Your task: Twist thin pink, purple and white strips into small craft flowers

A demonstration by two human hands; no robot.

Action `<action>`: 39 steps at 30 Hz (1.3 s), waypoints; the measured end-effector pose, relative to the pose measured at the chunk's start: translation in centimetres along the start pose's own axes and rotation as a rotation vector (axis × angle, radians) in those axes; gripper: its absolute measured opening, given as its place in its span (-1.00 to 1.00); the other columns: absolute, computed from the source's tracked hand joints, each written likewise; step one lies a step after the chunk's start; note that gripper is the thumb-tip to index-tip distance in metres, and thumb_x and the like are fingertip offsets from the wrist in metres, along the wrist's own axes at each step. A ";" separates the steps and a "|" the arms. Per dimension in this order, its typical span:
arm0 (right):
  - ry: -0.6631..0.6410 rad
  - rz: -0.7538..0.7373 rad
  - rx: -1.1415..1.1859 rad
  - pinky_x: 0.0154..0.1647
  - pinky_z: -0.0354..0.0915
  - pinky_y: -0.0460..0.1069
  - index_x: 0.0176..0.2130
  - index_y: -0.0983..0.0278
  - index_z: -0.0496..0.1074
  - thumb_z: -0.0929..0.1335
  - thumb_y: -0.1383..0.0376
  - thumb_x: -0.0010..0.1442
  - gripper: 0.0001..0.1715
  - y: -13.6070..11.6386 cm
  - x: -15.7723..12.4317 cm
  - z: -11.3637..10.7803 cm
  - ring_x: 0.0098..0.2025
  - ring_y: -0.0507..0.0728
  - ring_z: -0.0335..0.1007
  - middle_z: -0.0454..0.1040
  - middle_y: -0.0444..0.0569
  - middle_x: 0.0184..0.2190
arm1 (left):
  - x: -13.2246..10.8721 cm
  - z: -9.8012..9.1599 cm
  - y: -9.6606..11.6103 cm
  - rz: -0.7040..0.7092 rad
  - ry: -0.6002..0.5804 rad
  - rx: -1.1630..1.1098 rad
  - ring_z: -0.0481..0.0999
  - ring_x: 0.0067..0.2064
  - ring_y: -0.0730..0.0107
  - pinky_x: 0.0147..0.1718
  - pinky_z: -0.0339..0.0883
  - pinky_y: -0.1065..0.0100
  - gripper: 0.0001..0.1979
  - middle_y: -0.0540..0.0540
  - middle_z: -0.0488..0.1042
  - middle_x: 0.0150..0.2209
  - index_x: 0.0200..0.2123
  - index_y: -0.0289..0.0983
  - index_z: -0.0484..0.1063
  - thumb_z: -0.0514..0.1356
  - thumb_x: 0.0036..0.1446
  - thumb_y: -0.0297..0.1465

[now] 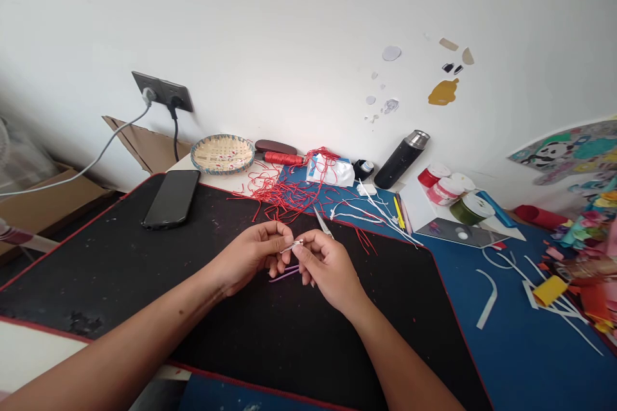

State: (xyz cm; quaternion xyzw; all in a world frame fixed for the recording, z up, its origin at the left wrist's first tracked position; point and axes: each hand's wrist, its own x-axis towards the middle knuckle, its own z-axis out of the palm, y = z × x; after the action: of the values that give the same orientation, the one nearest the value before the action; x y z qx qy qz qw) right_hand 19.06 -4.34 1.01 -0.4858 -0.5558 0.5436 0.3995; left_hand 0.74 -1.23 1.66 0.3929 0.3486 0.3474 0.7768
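My left hand [250,258] and my right hand [328,271] meet above a black desk mat [120,270]. Their fingertips pinch a small white strip [292,246] from both sides. Thin purple strips [284,274] lie on the mat just below my fingers. Behind my right hand, the pointed metal tip of a pair of tweezers or scissors [322,222] shows, its remainder hidden. A tangle of red cord [284,196] spreads beyond my hands, and loose white strips [371,212] lie to the right.
A black smartphone [171,199] lies on the mat at the far left. Along the wall stand a woven basket [222,154], a black thermos [401,159] and ribbon spools [470,209]. Colored paper scraps [578,286] crowd the blue mat's right side.
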 end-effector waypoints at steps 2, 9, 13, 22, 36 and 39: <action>0.011 -0.018 -0.039 -0.62 0.18 -0.13 -0.25 0.26 0.43 0.38 0.04 0.33 -0.67 0.1 0.0 0.1 -0.61 -0.01 0.31 0.40 -0.19 -0.56 | 0.0 0.1 0.1 0.001 0.004 -0.010 0.42 -0.55 0.52 -0.59 0.30 0.54 -0.64 0.00 0.49 -0.52 -0.36 -0.30 0.42 0.49 0.04 -0.21; 0.034 -0.057 -0.037 -0.62 0.18 -0.13 -0.16 0.25 0.43 0.39 0.05 0.32 -0.69 0.2 0.0 0.0 -0.61 0.00 0.33 0.41 -0.20 -0.55 | -0.1 0.2 0.1 -0.012 -0.004 0.018 0.39 -0.59 0.54 -0.66 0.18 0.55 -0.63 0.03 0.46 -0.56 -0.37 -0.30 0.44 0.49 0.03 -0.18; 0.030 -0.072 -0.062 -0.61 0.19 -0.12 -0.14 0.24 0.44 0.40 0.08 0.31 -0.72 0.2 0.0 0.0 -0.60 0.00 0.33 0.40 -0.21 -0.54 | 0.0 -0.1 0.0 -0.014 0.015 0.039 0.37 -0.61 0.53 -0.69 0.15 0.54 -0.64 0.04 0.45 -0.58 -0.36 -0.29 0.45 0.47 0.04 -0.17; 0.051 -0.104 -0.172 -0.54 0.28 -0.10 -0.19 0.22 0.46 0.38 0.10 0.34 -0.77 0.3 -0.1 0.0 -0.59 0.02 0.35 0.40 -0.20 -0.55 | 0.1 0.0 0.0 -0.007 0.061 0.073 0.36 -0.64 0.53 -0.72 0.14 0.54 -0.65 0.04 0.45 -0.60 -0.39 -0.29 0.45 0.47 0.02 -0.17; 0.023 -0.093 -0.206 -0.52 0.26 -0.10 -0.21 0.22 0.50 0.33 0.05 0.40 -0.67 0.3 -0.1 0.0 -0.58 0.02 0.37 0.42 -0.18 -0.57 | 0.0 0.3 0.0 0.098 0.073 0.168 0.41 -0.58 0.48 -0.64 0.29 0.47 -0.59 0.03 0.47 -0.55 -0.39 -0.30 0.46 0.47 0.02 -0.09; 0.027 -0.062 -0.106 -0.59 0.21 -0.11 -0.24 0.24 0.47 0.34 0.01 0.37 -0.63 0.1 0.0 -0.1 -0.63 0.01 0.32 0.39 -0.21 -0.63 | 0.0 0.3 -0.2 0.120 0.044 0.103 0.44 -0.54 0.49 -0.55 0.35 0.46 -0.63 0.00 0.51 -0.50 -0.34 -0.31 0.50 0.48 0.04 -0.15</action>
State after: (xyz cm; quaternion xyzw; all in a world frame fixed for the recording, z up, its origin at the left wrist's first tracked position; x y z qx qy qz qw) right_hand 19.17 -4.31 0.94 -0.4962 -0.5932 0.4941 0.3974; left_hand 1.06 -1.41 1.60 0.4447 0.3588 0.3833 0.7257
